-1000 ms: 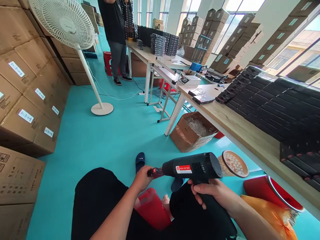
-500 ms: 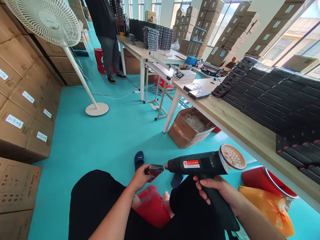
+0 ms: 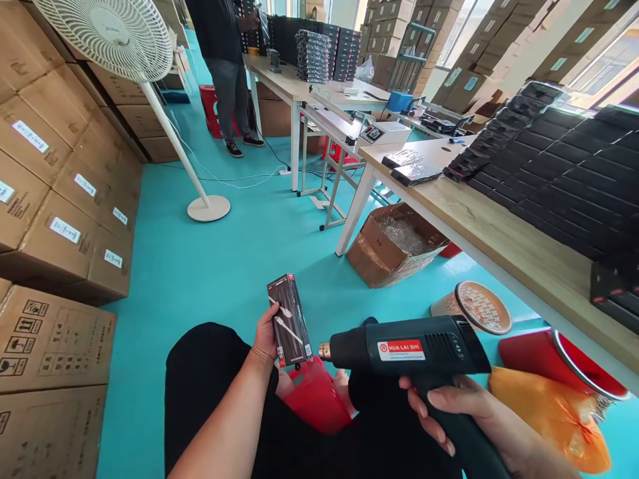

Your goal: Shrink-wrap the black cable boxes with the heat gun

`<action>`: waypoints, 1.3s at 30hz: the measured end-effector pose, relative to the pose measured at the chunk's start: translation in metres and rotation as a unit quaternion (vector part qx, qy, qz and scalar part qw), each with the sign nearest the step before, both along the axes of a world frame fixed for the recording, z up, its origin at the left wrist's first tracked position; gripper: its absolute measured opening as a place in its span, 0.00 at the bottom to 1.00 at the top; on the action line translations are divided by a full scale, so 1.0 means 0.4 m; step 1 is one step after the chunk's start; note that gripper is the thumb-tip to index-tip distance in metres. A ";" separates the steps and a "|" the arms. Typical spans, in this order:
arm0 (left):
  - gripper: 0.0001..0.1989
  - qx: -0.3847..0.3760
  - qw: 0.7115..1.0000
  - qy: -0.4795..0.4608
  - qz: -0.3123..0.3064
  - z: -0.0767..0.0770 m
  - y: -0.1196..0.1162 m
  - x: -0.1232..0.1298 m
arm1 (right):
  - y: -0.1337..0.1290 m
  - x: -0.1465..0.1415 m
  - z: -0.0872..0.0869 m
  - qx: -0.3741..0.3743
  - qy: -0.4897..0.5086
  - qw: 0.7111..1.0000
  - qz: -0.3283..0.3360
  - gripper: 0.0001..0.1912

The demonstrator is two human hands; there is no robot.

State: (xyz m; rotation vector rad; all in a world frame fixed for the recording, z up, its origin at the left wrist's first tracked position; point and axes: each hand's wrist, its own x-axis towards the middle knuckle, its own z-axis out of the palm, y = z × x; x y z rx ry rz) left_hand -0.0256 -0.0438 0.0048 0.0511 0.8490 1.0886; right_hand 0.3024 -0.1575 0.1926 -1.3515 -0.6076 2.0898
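My left hand grips a slim black box along its left edge, its printed broad face turned toward me. The box looks wrapped in shiny clear film. My right hand is wrapped round the handle of a black heat gun with a red and white label. Its metal nozzle points left, close to the lower right corner of the box; a small gap shows between them. Beneath, between my legs, sits a red plastic bin.
At right, a wooden workbench carries stacked black boxes. Below it stand an open carton of clear plastic, a wastebasket, and an orange bag. A white fan and stacked cartons fill the left. A person stands behind.
My left hand has turned the box from nearly edge-on to upright, showing its broad face. The heat gun has come slightly nearer and lower. The view has shifted a little left.
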 end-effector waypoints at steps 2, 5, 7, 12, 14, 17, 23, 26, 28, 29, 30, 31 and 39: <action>0.23 0.020 1.000 -0.001 -0.015 0.007 -0.004 0.004 | 0.002 -0.012 -0.007 0.004 0.007 1.000 0.002 0.23; 0.32 0.080 0.996 -0.039 -0.022 0.038 -0.010 0.013 | 0.008 -0.019 -0.021 0.011 0.020 1.000 -0.011 0.22; 0.37 0.122 0.989 -0.084 -0.024 0.063 -0.013 0.018 | 0.012 -0.017 -0.026 0.017 0.031 0.999 -0.021 0.21; 0.28 0.091 0.994 -0.054 -0.037 0.054 -0.008 0.027 | 0.016 -0.015 -0.031 0.014 0.018 0.999 -0.029 0.22; 0.19 0.038 0.997 0.064 -0.029 0.021 0.000 0.035 | 0.010 -0.022 -0.037 0.022 -0.019 0.999 -0.015 0.23; 0.17 -0.017 0.973 0.231 -0.017 -0.026 0.009 0.048 | -0.005 -0.040 -0.046 0.033 -0.067 0.997 0.035 0.23; 0.25 -0.042 0.947 0.319 -0.021 -0.056 0.014 0.054 | -0.023 -0.084 -0.041 0.045 -0.090 0.990 0.102 0.23; 0.28 -0.040 0.941 0.336 -0.021 -0.052 0.010 0.056 | -0.011 -0.109 -0.035 0.049 -0.108 0.985 0.124 0.23; 0.30 -0.032 0.941 0.337 -0.023 -0.047 0.006 0.061 | 0.006 -0.127 -0.035 0.056 -0.117 0.983 0.133 0.21; 0.31 -0.028 0.942 0.334 -0.027 -0.045 0.004 0.064 | 0.018 -0.136 -0.038 0.062 -0.119 0.982 0.135 0.20; 0.32 -0.025 0.943 0.330 -0.032 -0.043 0.003 0.067 | 0.033 -0.144 -0.041 0.071 -0.121 0.981 0.135 0.19; 0.31 -0.019 0.946 0.322 -0.039 -0.041 0.001 0.070 | 0.050 -0.153 -0.044 0.081 -0.124 0.980 0.133 0.18; 0.33 0.021 0.970 0.225 -0.088 -0.050 -0.015 0.082 | 0.237 -0.216 -0.045 0.148 -0.200 0.964 0.091 0.14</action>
